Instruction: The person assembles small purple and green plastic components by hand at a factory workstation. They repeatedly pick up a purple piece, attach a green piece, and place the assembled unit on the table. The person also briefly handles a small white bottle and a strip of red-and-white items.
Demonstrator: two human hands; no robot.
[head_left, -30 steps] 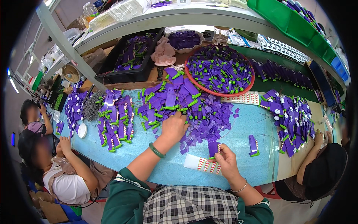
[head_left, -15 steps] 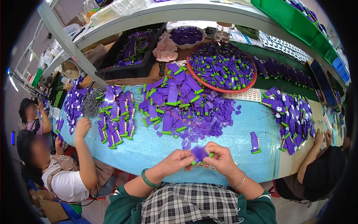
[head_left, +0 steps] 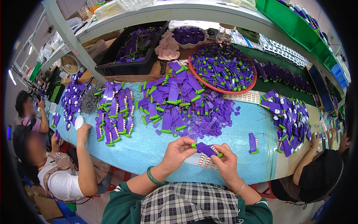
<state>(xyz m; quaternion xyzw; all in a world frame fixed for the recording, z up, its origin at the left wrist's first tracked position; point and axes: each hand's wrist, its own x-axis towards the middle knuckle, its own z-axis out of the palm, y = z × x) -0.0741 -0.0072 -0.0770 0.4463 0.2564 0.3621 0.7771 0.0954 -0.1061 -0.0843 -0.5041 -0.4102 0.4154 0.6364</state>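
Note:
Between my two hands, a purple plastic wing-shaped part [head_left: 206, 148] with green ends is held above the table near its front edge. Red and white stripes run along one side of it. My left hand [head_left: 174, 154] pinches the green end on the left. The opposite end is gripped by the thumb and fingers of my right hand [head_left: 227, 164]. A white sheet of red-striped stickers [head_left: 204, 161] lies just below the part, partly hidden by my right hand. Beyond my hands spreads a heap of small flat purple pieces [head_left: 203, 125].
Larger purple-green parts [head_left: 173, 93] pile up behind. A red round tray [head_left: 192, 71] and a black bin [head_left: 128, 70] stand farther back under a shelf [head_left: 156, 25]. One single part [head_left: 253, 143] lies to the right. Co-workers sit at left [head_left: 61, 179] and right [head_left: 317, 171].
The purple part has turned in my hands, so its striped side now shows, and my hands have risen slightly. More of the sticker sheet is visible. The left co-worker now holds a white round thing.

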